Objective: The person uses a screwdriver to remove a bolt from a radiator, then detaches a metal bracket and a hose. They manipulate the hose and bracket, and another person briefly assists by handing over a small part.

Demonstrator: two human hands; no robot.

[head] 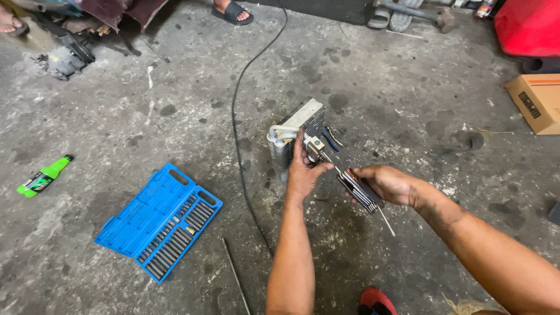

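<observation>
A small finned metal coil unit (305,125) with bent silver pipes stands on the concrete floor. My left hand (303,170) grips the metal valve block (315,147) fitted on its near side. My right hand (387,183) holds a folding set of hex keys (357,189); one key is folded out and reaches into the valve block, and another sticks out below the hand. Blue-handled pliers (330,140) lie right behind the block.
An open blue case (158,220) of several bits lies to the left, with a thin metal rod (235,275) beside it. A black cable (238,134) crosses the floor. A green bottle (43,176) lies far left, a cardboard box (536,102) and a red container (529,26) far right. Another person's sandalled foot (231,10) is at the top.
</observation>
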